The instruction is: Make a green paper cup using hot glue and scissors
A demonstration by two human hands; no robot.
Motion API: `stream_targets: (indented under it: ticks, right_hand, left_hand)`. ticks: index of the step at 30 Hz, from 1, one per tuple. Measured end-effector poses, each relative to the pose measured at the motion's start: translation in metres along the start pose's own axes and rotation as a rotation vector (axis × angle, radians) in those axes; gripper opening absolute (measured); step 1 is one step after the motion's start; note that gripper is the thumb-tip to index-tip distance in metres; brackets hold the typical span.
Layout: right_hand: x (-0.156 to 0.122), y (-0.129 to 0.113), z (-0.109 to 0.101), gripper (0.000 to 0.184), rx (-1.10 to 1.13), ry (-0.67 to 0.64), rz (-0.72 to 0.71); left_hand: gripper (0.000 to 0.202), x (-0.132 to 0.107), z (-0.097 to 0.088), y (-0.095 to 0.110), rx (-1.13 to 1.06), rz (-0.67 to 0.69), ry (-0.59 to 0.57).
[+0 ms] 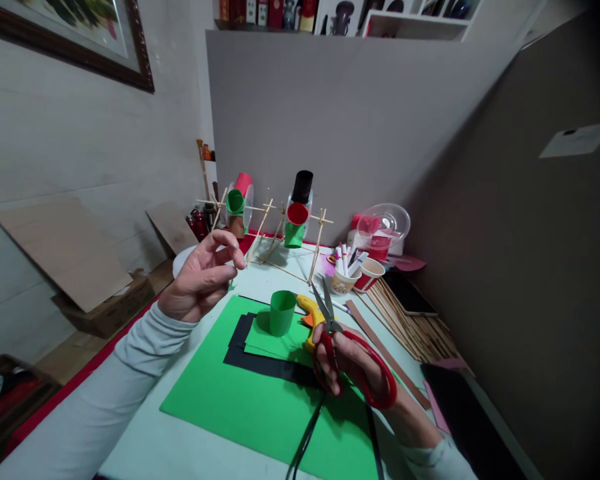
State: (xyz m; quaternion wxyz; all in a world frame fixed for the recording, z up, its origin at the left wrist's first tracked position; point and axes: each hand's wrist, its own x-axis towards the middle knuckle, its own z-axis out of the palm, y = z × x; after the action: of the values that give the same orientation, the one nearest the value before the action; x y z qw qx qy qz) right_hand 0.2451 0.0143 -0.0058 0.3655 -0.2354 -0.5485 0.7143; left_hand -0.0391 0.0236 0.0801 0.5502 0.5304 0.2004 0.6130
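Note:
My right hand grips red-handled scissors with the blades pointing up and slightly apart, above a green sheet and black paper. Thin black strips hang below that hand. My left hand is raised over the table's left side, fingers curled and pinched; what they hold, if anything, is too small to make out. A green paper tube stands on the sheets between my hands. A yellow glue gun lies just behind the scissors.
A stick frame carrying green, red, pink and black paper tubes stands at the back. Cups of markers, a clear plastic container, a phone and wooden sticks sit on the right. Cardboard lies on the floor at left.

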Motion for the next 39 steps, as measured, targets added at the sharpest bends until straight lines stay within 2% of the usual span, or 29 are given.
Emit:
stream_targets:
  ticks: [8,12,16,19,22,26,29,32,34,39]
  right_hand:
    - [0.002,0.002,-0.001,0.048,0.015,-0.002,0.007]
    - [0.001,0.002,-0.001,0.047,0.014,0.010,0.006]
    - [0.001,0.000,0.000,0.047,0.010,0.021,0.000]
    - [0.001,0.000,0.000,0.048,0.007,0.021,-0.006]
    - [0.001,0.001,-0.001,0.046,0.001,0.024,-0.008]
    - [0.001,0.001,-0.003,0.045,-0.012,0.036,-0.012]
    - [0.000,0.000,-0.002,0.042,-0.021,0.045,-0.020]
    - [0.000,-0.003,0.001,0.041,-0.032,0.058,-0.033]
    - [0.000,-0.005,0.004,0.041,-0.040,0.089,-0.052]
    - [0.005,-0.005,0.004,0.030,-0.069,0.233,-0.143]
  left_hand:
    - [0.024,0.004,0.005,-0.013,0.163,0.095,0.056]
    - [0.025,0.005,0.005,-0.010,0.225,0.077,0.033]
    - [0.016,0.009,-0.001,-0.015,0.437,0.023,0.015]
    - [0.019,0.012,-0.003,-0.032,0.612,-0.056,0.028]
    - [0.023,0.012,-0.002,-0.058,0.770,-0.131,0.073]
    - [0.026,0.008,-0.002,-0.089,0.900,-0.261,0.024]
    - [0.031,0.008,-0.008,-0.100,0.919,-0.363,-0.015]
    - [0.037,0.009,-0.017,-0.100,0.883,-0.415,-0.005]
    - [0.033,0.010,-0.019,-0.095,0.846,-0.394,0.029]
    - [0.017,0.005,-0.004,-0.075,0.738,-0.183,0.124]
